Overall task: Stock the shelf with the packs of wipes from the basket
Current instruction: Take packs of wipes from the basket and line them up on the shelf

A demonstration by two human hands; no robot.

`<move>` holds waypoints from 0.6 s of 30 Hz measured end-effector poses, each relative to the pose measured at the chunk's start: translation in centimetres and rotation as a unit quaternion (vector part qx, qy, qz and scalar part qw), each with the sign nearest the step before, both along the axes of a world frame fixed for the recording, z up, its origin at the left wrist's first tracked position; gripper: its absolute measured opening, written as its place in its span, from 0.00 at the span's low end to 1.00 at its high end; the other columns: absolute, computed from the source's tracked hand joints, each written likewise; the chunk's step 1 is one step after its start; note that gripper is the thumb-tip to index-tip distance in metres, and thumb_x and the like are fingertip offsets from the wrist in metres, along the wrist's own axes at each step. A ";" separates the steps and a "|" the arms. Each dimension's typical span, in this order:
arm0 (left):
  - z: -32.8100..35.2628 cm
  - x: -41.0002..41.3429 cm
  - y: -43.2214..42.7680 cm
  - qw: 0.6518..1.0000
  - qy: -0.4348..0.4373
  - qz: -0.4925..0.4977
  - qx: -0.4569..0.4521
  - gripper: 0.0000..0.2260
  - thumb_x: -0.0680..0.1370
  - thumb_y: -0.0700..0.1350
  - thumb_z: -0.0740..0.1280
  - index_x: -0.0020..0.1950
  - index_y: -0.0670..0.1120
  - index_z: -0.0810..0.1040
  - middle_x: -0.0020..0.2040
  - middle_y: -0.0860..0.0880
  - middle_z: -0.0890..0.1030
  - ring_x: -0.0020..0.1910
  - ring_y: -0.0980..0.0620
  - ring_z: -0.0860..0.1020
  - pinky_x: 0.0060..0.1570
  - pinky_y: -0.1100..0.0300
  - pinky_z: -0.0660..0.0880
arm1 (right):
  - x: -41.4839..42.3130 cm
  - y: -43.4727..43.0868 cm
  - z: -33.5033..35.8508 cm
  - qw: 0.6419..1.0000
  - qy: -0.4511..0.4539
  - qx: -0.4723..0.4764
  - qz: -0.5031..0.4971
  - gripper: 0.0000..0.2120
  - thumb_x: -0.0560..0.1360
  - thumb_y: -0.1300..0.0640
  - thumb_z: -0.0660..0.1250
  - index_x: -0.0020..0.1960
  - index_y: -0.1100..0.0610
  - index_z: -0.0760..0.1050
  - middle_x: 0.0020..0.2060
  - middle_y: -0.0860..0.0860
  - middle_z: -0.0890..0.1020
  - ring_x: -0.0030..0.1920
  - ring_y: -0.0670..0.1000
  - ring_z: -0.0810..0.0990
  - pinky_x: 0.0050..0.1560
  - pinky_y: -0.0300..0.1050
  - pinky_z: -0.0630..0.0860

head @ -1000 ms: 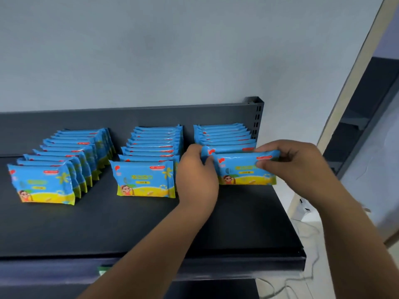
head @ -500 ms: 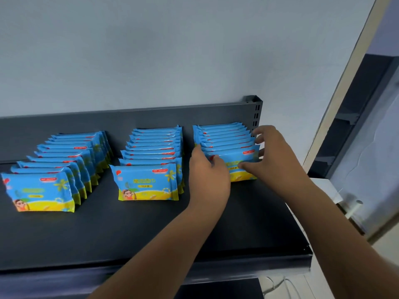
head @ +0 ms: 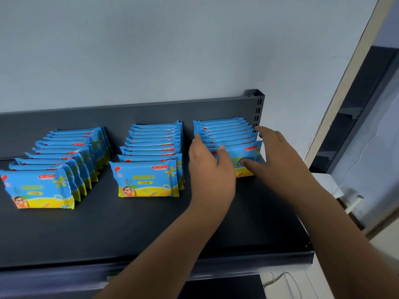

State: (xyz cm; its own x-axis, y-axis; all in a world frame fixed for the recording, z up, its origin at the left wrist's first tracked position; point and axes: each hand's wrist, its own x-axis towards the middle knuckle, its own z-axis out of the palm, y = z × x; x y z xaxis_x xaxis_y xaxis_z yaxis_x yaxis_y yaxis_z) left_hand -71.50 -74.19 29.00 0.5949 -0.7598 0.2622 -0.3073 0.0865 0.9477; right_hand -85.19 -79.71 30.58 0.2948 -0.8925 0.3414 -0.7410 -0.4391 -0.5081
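Blue and yellow packs of wipes stand in three rows on the dark grey shelf (head: 151, 229): a left row (head: 43, 186), a middle row (head: 149, 180) and a right row (head: 224, 132). The front pack of the right row (head: 244, 154) stands upright between my hands. My left hand (head: 210, 171) presses against its left end, thumb on its face. My right hand (head: 278, 160) lies with spread fingers on its right end and front. The basket is out of view.
The shelf's back panel ends in a slotted upright post (head: 258, 106) just behind my right hand. A pale wall rises above. To the right are a cream door frame (head: 345, 83) and a dark opening. White cables (head: 291, 283) lie on the floor below.
The front pack has been pushed back against the right row. My right hand let go of its top edge and now lies spread on it. My view shifted slightly.
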 end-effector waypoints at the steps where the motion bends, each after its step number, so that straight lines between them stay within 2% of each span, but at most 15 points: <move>1: 0.0 0.0 0.0 1.000 -0.005 -0.002 0.005 0.31 0.80 0.55 0.60 0.80 0.48 0.58 0.72 0.51 0.73 0.69 0.52 0.74 0.69 0.51 0.74 | -0.1 0.2 0.1 1.000 -0.002 -0.005 0.002 0.39 0.74 0.47 0.75 0.78 0.49 0.59 0.72 0.49 0.69 0.68 0.49 0.70 0.58 0.39 0.65; 4: 0.6 -0.3 0.7 0.996 -0.082 0.013 0.020 0.29 0.84 0.50 0.61 0.82 0.44 0.56 0.78 0.47 0.65 0.76 0.50 0.66 0.76 0.53 0.65 | -0.4 0.8 0.3 1.000 -0.007 -0.025 0.019 0.36 0.76 0.47 0.72 0.78 0.50 0.59 0.72 0.49 0.69 0.70 0.47 0.68 0.60 0.37 0.62; 7: 2.6 -0.7 2.4 0.970 -0.239 0.049 0.010 0.28 0.84 0.52 0.58 0.82 0.42 0.57 0.82 0.45 0.60 0.82 0.46 0.56 0.80 0.50 0.55 | -0.4 1.6 0.8 0.998 0.000 -0.051 0.028 0.30 0.80 0.46 0.66 0.78 0.50 0.61 0.72 0.49 0.70 0.70 0.46 0.65 0.59 0.35 0.60; 10: 5.0 0.5 4.2 0.910 -0.408 0.064 0.013 0.27 0.84 0.55 0.54 0.80 0.42 0.64 0.80 0.43 0.66 0.81 0.42 0.57 0.79 0.44 0.57 | -0.2 2.9 1.7 0.996 -0.002 -0.070 0.048 0.26 0.82 0.45 0.59 0.78 0.50 0.62 0.74 0.47 0.69 0.75 0.45 0.62 0.63 0.33 0.61; 12: 5.8 2.4 5.8 0.860 -0.501 0.079 0.052 0.26 0.85 0.56 0.52 0.78 0.44 0.68 0.78 0.44 0.69 0.81 0.42 0.58 0.78 0.40 0.57 | 0.7 4.3 2.3 0.993 -0.012 -0.087 0.079 0.24 0.84 0.44 0.57 0.77 0.51 0.65 0.74 0.46 0.70 0.77 0.45 0.62 0.70 0.40 0.63; 14: 5.9 5.0 7.7 0.837 -0.532 0.098 0.086 0.25 0.85 0.57 0.51 0.76 0.45 0.71 0.78 0.45 0.70 0.81 0.42 0.60 0.78 0.39 0.57 | 2.4 6.0 2.7 0.989 -0.021 -0.100 0.108 0.23 0.84 0.44 0.54 0.76 0.51 0.67 0.74 0.45 0.70 0.77 0.44 0.62 0.72 0.39 0.61; 16: 5.3 7.9 10.1 0.832 -0.527 0.128 0.118 0.25 0.85 0.58 0.52 0.74 0.44 0.73 0.76 0.44 0.72 0.80 0.41 0.62 0.77 0.38 0.59 | 4.9 7.7 2.9 0.985 -0.023 -0.107 0.134 0.24 0.84 0.43 0.54 0.77 0.49 0.66 0.75 0.43 0.69 0.78 0.42 0.59 0.73 0.37 0.58; 18: 4.6 10.7 12.7 0.832 -0.512 0.152 0.151 0.27 0.84 0.59 0.52 0.73 0.43 0.73 0.75 0.43 0.73 0.78 0.39 0.64 0.75 0.37 0.62 | 8.2 9.6 2.9 0.980 -0.017 -0.108 0.169 0.24 0.84 0.44 0.56 0.77 0.51 0.66 0.75 0.44 0.69 0.79 0.44 0.59 0.76 0.40 0.58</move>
